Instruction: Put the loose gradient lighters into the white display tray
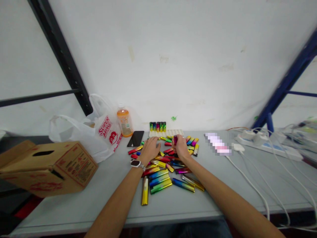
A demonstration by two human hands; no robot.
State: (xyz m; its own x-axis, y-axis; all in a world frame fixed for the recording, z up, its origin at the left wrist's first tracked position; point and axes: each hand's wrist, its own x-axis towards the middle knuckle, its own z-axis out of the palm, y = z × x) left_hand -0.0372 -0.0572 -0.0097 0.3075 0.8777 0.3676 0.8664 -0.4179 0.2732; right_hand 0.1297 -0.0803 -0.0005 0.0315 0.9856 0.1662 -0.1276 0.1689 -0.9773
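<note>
Many shiny multicoloured lighters [159,181] lie in a loose pile on the grey table [99,201]. Behind them, by the wall, is a white tray [170,133] with holes; several lighters [158,127] stand upright at its left part. My right hand [181,147] is closed around a dark red or purple lighter [175,139], at the right side of the pile near the tray. My left hand [150,148], with a watch on the wrist, rests palm down over the left side of the pile, its fingers stretched out. What lies beneath that palm is hidden.
At the left are a cardboard box [71,165], a white plastic bag [99,138], an orange bottle [125,121] and a black phone [135,138]. On the right lie a blurred-out device [218,144], white cables and a power strip [272,145].
</note>
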